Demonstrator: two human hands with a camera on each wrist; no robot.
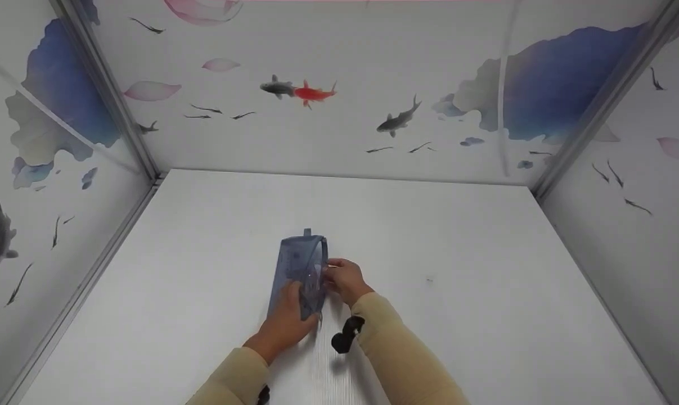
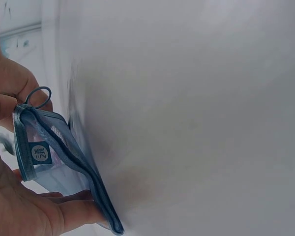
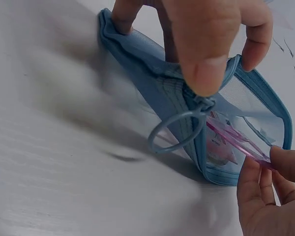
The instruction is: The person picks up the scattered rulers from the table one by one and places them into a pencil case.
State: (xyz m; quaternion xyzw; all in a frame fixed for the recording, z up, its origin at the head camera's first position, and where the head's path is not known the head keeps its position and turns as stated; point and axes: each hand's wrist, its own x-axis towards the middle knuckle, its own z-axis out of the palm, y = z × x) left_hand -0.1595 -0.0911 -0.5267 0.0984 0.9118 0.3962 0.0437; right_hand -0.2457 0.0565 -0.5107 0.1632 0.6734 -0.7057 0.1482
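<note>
A blue mesh zipper pouch (image 1: pixel 297 259) is held above the white table, its zipped side unfastened and gaping. My left hand (image 1: pixel 286 318) grips its near end, thumb beside the ring-shaped zipper pull (image 3: pixel 176 118). In the right wrist view, my right hand (image 3: pixel 270 196) reaches to the opening and pinches a thin, clear pink item (image 3: pixel 238 142) between thumb and fingers. That item is partly inside the pouch; its exact kind is unclear. Behind it, more clear, pinkish contents (image 3: pixel 219 150) show. A small square label (image 2: pixel 40 153) sits on the mesh in the left wrist view.
The white tabletop (image 1: pixel 457 236) spreads around both hands, with a small faint mark (image 1: pixel 429 279) on the right. White panels (image 1: pixel 339 129) printed with fish and petals enclose it at the back and sides. A black wrist device (image 1: pixel 347 336) hangs by the right sleeve.
</note>
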